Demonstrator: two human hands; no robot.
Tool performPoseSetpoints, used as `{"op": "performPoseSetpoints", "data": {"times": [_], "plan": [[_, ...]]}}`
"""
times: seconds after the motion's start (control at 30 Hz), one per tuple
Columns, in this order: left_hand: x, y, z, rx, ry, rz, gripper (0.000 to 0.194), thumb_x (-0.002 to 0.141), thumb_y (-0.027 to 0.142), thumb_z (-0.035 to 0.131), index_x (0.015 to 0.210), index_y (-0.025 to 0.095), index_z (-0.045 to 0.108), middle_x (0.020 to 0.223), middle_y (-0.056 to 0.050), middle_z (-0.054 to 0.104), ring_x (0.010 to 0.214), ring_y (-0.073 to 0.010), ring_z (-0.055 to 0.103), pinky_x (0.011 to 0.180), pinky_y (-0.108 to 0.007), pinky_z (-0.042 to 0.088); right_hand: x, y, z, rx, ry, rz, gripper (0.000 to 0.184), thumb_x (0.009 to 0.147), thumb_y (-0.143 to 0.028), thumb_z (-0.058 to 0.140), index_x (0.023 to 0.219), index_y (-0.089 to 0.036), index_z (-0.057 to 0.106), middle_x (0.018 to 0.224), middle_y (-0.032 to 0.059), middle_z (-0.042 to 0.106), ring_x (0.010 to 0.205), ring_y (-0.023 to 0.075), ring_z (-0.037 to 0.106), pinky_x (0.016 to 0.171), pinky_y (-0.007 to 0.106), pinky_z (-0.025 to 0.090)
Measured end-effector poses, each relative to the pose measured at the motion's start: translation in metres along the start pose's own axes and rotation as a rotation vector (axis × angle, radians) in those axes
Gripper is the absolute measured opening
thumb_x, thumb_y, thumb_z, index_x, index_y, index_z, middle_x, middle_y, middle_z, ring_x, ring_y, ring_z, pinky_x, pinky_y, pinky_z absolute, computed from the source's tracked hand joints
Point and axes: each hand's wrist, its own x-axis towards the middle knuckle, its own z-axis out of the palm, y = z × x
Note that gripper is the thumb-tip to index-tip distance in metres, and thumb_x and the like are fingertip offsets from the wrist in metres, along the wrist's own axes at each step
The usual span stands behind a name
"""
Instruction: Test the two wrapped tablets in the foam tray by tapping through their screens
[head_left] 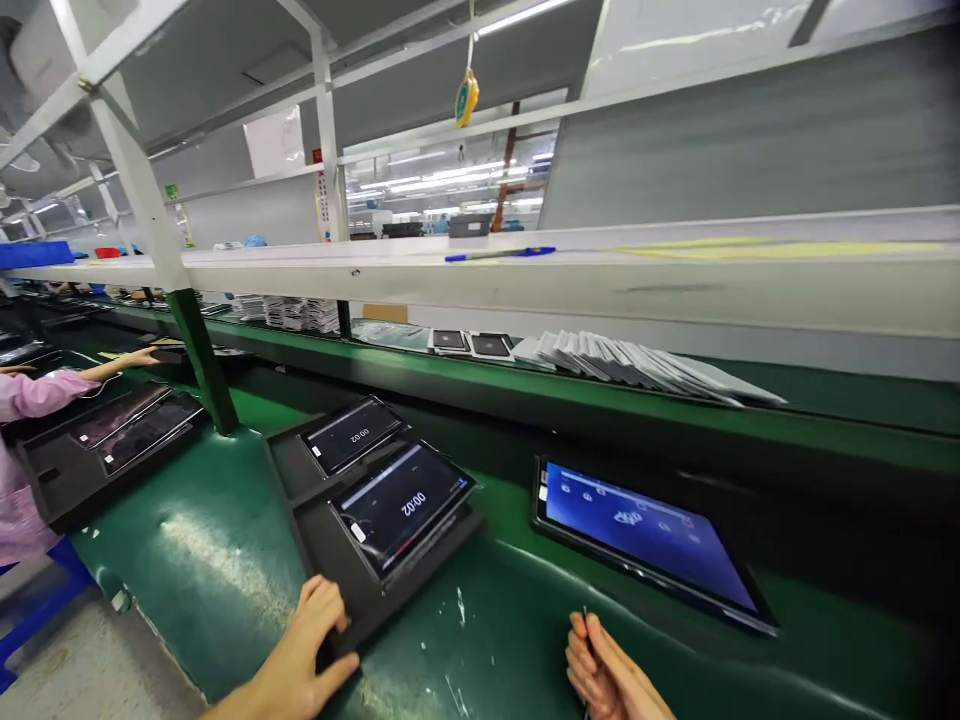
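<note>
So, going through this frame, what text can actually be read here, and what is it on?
Upper tablet screen in the black tray: "00:02".
Lower tablet screen in the same tray: "20:00" as seen from here, probably "00:02" upside down.
Blue-screen tablet: icon labels too small to read.
Vertical sign on the white post: too small to read.
Yellow hanging tag: too blurred to read.

Green surface (480, 640) w/ black tray (375, 590) & lit tablet (645, 540) side by side; white shelf (675, 290) above w/ blue pen (499, 253)
</note>
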Motion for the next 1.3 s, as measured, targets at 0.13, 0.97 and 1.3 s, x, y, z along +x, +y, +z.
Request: {"op": "performPoseSetpoints", "data": {"times": [0.13, 0.97, 1.3], "plan": [[-0.084, -0.017, -0.008, 0.071, 0.022, 0.153, 0.020, 0.094, 0.033, 0.052, 0.076, 0.026, 0.054, 0.070, 0.000, 0.060, 0.073, -0.0223, 0.062, 0.097, -0.047, 0.055, 0.003, 0.002, -0.002, 0.054, -0.006, -0.015, 0.041, 0.062, -0.046, 0.099, 0.077, -0.019, 0.073, 0.062, -0.0043, 0.041, 0.048, 0.0056, 0.033, 0.039, 0.015, 0.041], [-0.012, -0.091, -0.105, -0.173, 0.104, -0.469, 0.048, 0.098, 0.038, 0.061, 0.145, 0.027, 0.055, 0.155, -0.007, 0.053, 0.150, -0.0271, 0.043, 0.131, -0.049, 0.026, 0.000, 0.016, -0.008, -0.243, 0.020, 0.031, 0.036, 0.085, -0.047, 0.082, 0.073, -0.021, 0.061, 0.072, 0.0016, 0.047, 0.063, 0.0152, 0.041, 0.054, 0.028, 0.036], [0.002, -0.083, -0.096, -0.101, 0.044, -0.452, 0.045, 0.102, 0.039, 0.055, 0.146, 0.031, 0.053, 0.152, -0.006, 0.056, 0.145, -0.0276, 0.049, 0.129, -0.051, 0.031, 0.001, 0.022, 0.001, -0.223, 0.027, 0.029, 0.035, 0.090, -0.047, 0.079, 0.074, -0.021, 0.060, 0.074, 0.0015, 0.046, 0.065, 0.0148, 0.040, 0.055, 0.031, 0.031]]}}
